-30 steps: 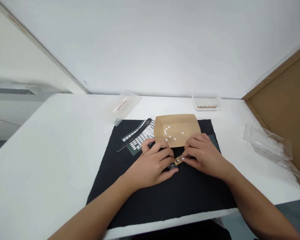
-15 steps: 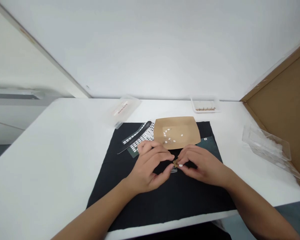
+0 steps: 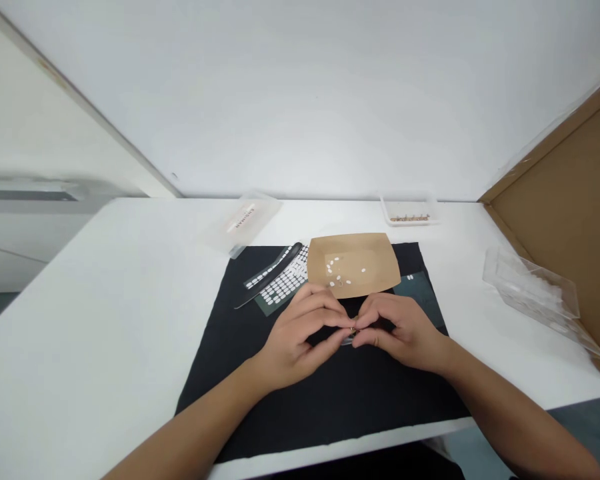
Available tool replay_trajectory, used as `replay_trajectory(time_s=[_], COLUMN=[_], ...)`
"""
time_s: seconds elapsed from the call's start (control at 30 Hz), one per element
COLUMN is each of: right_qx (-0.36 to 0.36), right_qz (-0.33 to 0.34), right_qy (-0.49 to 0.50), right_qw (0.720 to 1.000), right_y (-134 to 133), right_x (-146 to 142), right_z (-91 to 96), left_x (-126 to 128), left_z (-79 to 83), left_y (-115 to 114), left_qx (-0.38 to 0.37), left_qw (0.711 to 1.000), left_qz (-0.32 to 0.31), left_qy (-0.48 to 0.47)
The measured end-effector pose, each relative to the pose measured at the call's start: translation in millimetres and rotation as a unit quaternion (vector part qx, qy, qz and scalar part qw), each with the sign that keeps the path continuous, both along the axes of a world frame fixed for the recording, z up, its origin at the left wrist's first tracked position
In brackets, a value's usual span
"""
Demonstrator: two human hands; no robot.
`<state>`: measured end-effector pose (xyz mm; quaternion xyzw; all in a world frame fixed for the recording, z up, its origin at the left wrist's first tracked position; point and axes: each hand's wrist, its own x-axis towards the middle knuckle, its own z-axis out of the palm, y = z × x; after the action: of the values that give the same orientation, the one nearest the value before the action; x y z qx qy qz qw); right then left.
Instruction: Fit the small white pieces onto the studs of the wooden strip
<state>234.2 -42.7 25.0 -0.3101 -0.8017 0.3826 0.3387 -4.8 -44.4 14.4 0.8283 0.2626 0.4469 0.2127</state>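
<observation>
Over the black cloth [image 3: 340, 407], my left hand [image 3: 307, 333] and my right hand [image 3: 400, 330] meet at the fingertips. Pinched between them is a tiny gold-coloured metal piece [image 3: 353, 329], mostly covered by the fingers, so its kind cannot be made out. A small clear plastic piece [image 3: 347, 341] shows just beneath the fingertips. Right behind the hands stands a brown paper tray [image 3: 380, 267] with several small white oval stickers in it. Sheets of white oval stickers [image 3: 283, 283] lie left of the tray, and black tweezers [image 3: 280, 267] rest across them.
A dark sheet with a couple of white ovals [image 3: 420, 297] lies right of the tray. Behind is a clear box [image 3: 410, 222] holding small gold pieces. A plastic bag [image 3: 250, 217] lies back left. Clear plastic containers [image 3: 535, 287] stand at right, beside a cardboard panel [image 3: 565, 180].
My fingertips have come together on the small gold piece, which my right hand held alone before. A white oval near my right fingertips is now out of sight.
</observation>
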Motion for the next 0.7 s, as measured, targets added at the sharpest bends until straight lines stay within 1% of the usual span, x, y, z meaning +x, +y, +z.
replay_trajectory(time_s=[0.1, 0.17, 0.2, 0.27, 0.33, 0.4, 0.5, 0.6, 0.7], right_qx=[-0.035, -0.037, -0.021, 0.039, 0.108, 0.154, 0.188, 0.210, 0.226], right_qz=[-0.007, -0.008, -0.010, -0.015, -0.022, -0.033, -0.055, -0.068, -0.056], right_qy=[0.005, -0.004, -0.011, -0.040, -0.080, -0.111, -0.114, -0.109, -0.122], right_qw=[0.999, 0.999, 1.000, 0.998, 0.991, 0.981, 0.974, 0.969, 0.965], right_y=[-2, -2, -2, -2, -3, -3, -5, -5, -4], right_x=[-1, -2, -2, -3, -5, -8, -12, -14, -13], right_z=[-1.9, -3.4, -4.1, -5.6, -7.6, -10.1, -14.0, -15.6, -14.2], left_x=[1, 2, 2, 2, 3, 4, 5, 6, 5], left_z=[-1.3, -2.4, -2.9, -3.5, -3.2, -2.3, -1.1, -1.2, -2.7], left_y=[-2, -3, -4, -5, -6, -8, -10, -10, -8], left_qx=[-0.023, -0.030, -0.031, -0.028, -0.022, -0.021, -0.023, -0.009, 0.013], left_qw=[1.000, 0.999, 0.999, 0.999, 0.999, 0.998, 0.997, 0.997, 0.996], left_qz=[0.006, 0.017, 0.024, 0.038, 0.046, 0.051, 0.065, 0.079, 0.080], left_qy=[-0.004, -0.006, -0.006, 0.000, 0.010, 0.020, 0.025, 0.025, 0.025])
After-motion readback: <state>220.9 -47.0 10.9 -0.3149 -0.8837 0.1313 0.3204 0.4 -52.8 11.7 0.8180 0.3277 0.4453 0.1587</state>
